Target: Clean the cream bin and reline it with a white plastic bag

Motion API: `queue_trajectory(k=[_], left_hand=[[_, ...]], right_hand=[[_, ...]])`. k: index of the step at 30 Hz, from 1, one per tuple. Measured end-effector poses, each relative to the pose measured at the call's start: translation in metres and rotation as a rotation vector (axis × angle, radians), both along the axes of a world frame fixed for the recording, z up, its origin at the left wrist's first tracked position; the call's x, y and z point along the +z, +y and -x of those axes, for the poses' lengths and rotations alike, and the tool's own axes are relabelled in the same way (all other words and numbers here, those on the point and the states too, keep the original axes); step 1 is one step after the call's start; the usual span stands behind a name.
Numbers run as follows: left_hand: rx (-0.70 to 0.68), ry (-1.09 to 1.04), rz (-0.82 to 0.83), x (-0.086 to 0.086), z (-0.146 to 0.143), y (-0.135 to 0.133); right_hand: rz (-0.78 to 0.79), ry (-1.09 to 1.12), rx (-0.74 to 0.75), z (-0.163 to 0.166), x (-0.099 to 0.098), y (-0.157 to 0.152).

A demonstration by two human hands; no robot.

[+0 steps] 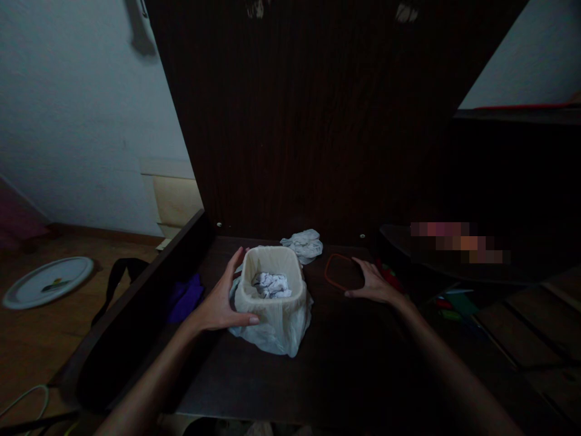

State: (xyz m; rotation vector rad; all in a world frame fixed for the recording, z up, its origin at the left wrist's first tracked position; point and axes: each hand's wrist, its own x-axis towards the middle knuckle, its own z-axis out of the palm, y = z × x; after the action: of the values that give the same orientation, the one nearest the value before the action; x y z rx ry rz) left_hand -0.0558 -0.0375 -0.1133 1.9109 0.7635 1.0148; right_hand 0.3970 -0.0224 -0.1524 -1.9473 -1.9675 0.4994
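Observation:
A small waste bin, lined with a thin whitish plastic bag, stands upright on the dark wooden surface. Crumpled paper with dark markings lies inside it. My left hand cups the bin's left side, thumb across the front and fingers along the back left. How firmly it presses is hard to tell. To the right of the bin, my right hand has thumb and fingers spread around the right end of a thin orange-red rim ring. A crumpled whitish plastic bag lies behind the bin.
A dark wooden panel rises behind the surface, and a low side board edges its left. Purple cloth lies by that board. A white oval lid-like object is on the floor. Dim clutter sits at right.

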Motion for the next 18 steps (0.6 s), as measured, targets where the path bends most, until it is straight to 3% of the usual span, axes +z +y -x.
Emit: queue_trajectory(k=[4,7,14,18], left_hand=[[-0.029,-0.096,-0.031,0.006,-0.001,-0.001],[-0.025,-0.085,-0.017,0.010,-0.003,0.000],[0.025,-0.052,-0.033,0.012,-0.005,0.004],[0.081,-0.037,-0.118,0.019,-0.007,-0.001]], right_hand=[[-0.046,0.009,-0.043,0.004,0.012,-0.008],[-0.141,0.089,-0.052,0.010,0.032,-0.016],[-0.268,0.187,0.226,0.070,0.102,-0.037],[-0.326,0.200,0.384,0.117,0.127,-0.041]])
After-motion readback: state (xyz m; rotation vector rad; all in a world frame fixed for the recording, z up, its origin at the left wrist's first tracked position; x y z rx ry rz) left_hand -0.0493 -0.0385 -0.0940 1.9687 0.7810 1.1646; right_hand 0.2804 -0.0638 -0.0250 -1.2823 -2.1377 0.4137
